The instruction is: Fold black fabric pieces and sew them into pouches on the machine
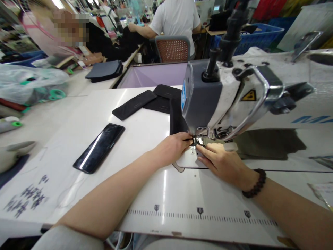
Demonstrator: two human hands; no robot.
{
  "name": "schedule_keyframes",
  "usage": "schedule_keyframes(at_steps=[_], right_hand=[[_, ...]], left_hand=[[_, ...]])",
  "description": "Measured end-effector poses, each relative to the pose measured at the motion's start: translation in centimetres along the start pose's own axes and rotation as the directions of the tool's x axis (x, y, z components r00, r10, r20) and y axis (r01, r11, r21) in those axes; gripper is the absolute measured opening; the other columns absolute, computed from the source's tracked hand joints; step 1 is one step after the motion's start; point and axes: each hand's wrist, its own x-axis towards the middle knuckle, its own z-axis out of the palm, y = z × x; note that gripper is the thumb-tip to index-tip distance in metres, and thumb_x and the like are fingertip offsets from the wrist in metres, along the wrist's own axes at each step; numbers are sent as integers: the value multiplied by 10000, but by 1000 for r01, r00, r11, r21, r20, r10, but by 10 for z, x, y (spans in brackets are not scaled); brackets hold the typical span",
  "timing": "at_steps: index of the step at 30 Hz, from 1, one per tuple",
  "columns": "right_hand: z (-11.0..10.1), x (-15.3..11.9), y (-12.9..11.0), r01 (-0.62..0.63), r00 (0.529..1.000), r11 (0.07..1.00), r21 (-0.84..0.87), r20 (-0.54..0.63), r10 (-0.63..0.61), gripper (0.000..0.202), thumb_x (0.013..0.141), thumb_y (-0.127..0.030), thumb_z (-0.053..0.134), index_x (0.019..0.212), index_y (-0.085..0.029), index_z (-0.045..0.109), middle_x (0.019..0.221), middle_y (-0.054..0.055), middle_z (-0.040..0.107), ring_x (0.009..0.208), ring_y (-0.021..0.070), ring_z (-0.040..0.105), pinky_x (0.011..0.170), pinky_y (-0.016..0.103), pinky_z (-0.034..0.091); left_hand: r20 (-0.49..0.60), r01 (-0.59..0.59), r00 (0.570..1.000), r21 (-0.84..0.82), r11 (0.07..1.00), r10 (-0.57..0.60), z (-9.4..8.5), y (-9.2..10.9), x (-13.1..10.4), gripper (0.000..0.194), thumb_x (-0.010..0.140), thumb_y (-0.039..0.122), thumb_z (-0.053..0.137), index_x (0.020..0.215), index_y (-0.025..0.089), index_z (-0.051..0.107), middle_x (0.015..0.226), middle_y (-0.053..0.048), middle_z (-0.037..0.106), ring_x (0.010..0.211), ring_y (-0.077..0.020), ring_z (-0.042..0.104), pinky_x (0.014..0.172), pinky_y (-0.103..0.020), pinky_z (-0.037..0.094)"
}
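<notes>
A sewing machine [203, 97] stands over the white table [145, 194]. Beside its needle, my left hand [173, 147] pinches the edge of a black fabric piece [178, 116] that runs back behind the machine head. My right hand [221, 161], with a dark braided bracelet on the wrist, lies just right of the needle, fingers stretched out and fingertips at the presser foot. Several black pieces [134, 104] overlap on the table behind my left hand. Under the machine arm lies dark olive fabric [270, 144].
A black phone [99, 148] lies left of my left forearm. Farther back are a stack of dark fabric [104, 70], a plastic bag [31, 83], a chair [173, 49] and a person in a white shirt [175, 17]. Another person is at the back left. A blue basket [260, 36] stands behind the machine.
</notes>
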Motion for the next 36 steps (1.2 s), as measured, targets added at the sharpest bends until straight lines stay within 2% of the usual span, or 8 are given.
schedule_keyframes(at_steps=[10, 17, 21, 24, 27, 31, 36], right_hand=[[1, 1, 0, -11, 1000, 1000, -12, 9, 11, 275, 849, -306, 431, 1024, -150, 573, 753, 50, 581, 688, 162, 526, 589, 256, 361], [-2, 2, -1, -12, 1000, 1000, -19, 5, 12, 259, 841, -297, 441, 1006, -154, 581, 745, 52, 589, 676, 160, 533, 576, 253, 365], [-3, 0, -1, -14, 1000, 1000, -12, -8, 14, 250, 837, -289, 449, 1006, -159, 580, 775, 59, 609, 671, 154, 541, 545, 244, 357], [-6, -2, 1, 38, 999, 999, 30, -29, -37, 257, 861, -278, 404, 979, -143, 588, 766, 61, 613, 627, 127, 534, 542, 236, 354], [-8, -5, 4, 122, 992, 991, 62, -51, -119, 289, 880, -276, 367, 963, -120, 595, 697, 47, 595, 590, 120, 518, 536, 243, 346], [-9, -8, 5, 236, 971, 968, 81, -55, -232, 292, 881, -273, 372, 938, -114, 610, 642, 33, 555, 595, 132, 488, 557, 266, 340], [-12, -10, 0, 336, 942, 935, 110, -22, -336, 312, 885, -297, 363, 863, -131, 626, 610, 21, 519, 574, 130, 436, 545, 279, 317]], left_hand=[[-58, -6, 998, 27, 1000, 8, 5, -4, 1, 197, 868, 190, 431, 932, 111, 599, 987, -70, 592, 942, -180, 553, 841, -287, 463], [-37, -3, 999, 28, 1000, 4, 3, -6, 4, 208, 874, 187, 414, 895, 108, 605, 943, -71, 599, 910, -181, 557, 804, -282, 470], [0, 30, 1000, 75, 997, -30, -4, 1, 2, 209, 864, 223, 447, 961, 106, 591, 988, -77, 590, 943, -200, 542, 817, -302, 459], [73, 43, 996, 151, 988, -54, -12, 17, -7, 263, 850, 315, 476, 921, 97, 605, 948, -94, 599, 911, -217, 548, 797, -327, 459], [138, -39, 990, 208, 977, 10, -16, 34, -18, 281, 841, 345, 489, 850, 95, 617, 937, -105, 608, 899, -214, 552, 793, -325, 451], [135, -118, 987, 234, 965, 88, -11, 47, -30, 219, 854, 264, 476, 910, 89, 595, 1018, -120, 590, 944, -204, 537, 820, -312, 441], [138, -193, 976, 174, 966, 170, -7, 50, -36, 190, 838, 121, 446, 983, 63, 554, 1047, -126, 580, 1037, -198, 502, 885, -302, 424]])
